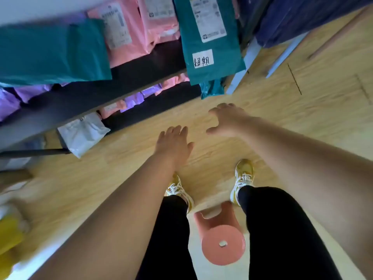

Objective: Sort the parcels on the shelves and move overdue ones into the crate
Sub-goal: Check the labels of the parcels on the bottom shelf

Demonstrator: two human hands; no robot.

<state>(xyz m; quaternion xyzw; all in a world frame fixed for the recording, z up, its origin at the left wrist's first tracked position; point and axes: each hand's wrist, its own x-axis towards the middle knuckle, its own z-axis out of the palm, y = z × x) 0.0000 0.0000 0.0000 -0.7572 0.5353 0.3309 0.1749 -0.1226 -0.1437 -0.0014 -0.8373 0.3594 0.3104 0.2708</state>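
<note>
- Head view: left hand (173,144) and right hand (228,123) both empty, fingers loosely spread, held over the wood floor (282,102).
- Teal parcel (212,47) with a handwritten sticker (202,58) overhangs the shelf (145,63) edge, beyond the right hand.
- Pink parcels (125,37) lie beside it, purple parcels (30,91) lower down.
- White parcel (82,132) pokes out of the bottom shelf.
- Dark blue object (302,17) top right, possibly the crate; cropped.
- Pink stool (222,239) between the legs.

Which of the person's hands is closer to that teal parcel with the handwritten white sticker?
The right hand, judging by this view. It is spread open below the stickered teal parcel, not touching it. The left hand is open too, lower and further left.
</note>
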